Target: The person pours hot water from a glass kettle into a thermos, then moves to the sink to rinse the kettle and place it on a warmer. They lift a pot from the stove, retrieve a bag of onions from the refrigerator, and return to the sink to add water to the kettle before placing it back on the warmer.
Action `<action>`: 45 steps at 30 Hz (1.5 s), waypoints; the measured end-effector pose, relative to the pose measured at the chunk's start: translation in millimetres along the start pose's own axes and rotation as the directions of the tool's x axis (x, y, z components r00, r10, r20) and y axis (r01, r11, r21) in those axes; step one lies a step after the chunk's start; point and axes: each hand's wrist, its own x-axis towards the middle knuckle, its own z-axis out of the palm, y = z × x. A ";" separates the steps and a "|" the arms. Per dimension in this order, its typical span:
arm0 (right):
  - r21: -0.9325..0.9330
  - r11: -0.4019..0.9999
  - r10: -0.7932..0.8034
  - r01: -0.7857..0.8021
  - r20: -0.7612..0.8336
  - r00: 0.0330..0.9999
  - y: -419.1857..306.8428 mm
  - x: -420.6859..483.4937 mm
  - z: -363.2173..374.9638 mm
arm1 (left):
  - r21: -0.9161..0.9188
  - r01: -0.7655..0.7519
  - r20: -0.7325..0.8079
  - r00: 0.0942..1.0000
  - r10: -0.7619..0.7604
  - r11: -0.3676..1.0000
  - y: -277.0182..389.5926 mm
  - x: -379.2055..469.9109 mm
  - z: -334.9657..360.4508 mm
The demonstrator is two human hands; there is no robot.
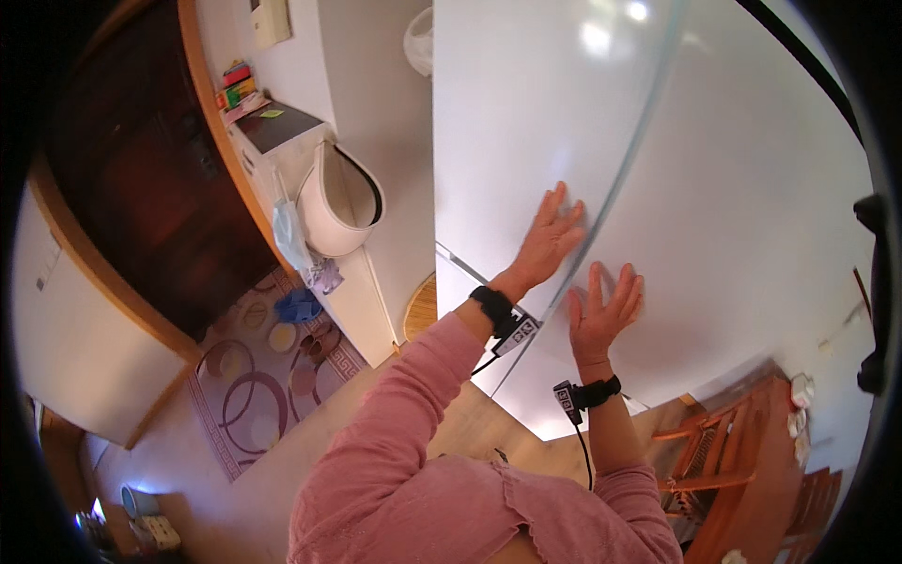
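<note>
A large white refrigerator [705,211] with two upper doors and a pale vertical seam between them stands before me. My left hand [548,238] lies at the left door, palm towards it, its fingers apart and close to the seam. Lower and to the right, my right hand [606,310] is spread at the right door, just beside the seam. Neither hand holds anything. Whether the palms press on the doors or hover just off them, I cannot tell. Black straps with small marked blocks and cables are around both wrists.
Left of the refrigerator, a white helmet-shaped holder [338,204] and a blue face mask [287,229] hang by a narrow cabinet. Blue slippers [297,306] and brown shoes [320,343] lie on a patterned mat [264,402] by the dark door [162,162]. Wooden chairs [712,451] stand at right.
</note>
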 end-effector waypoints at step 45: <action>0.849 -0.114 -0.539 -0.517 0.384 0.750 -931.4 -43.8 -32.2 | -0.462 0.575 -0.878 -0.187 -0.441 0.675 299.8 -714.4 -810.1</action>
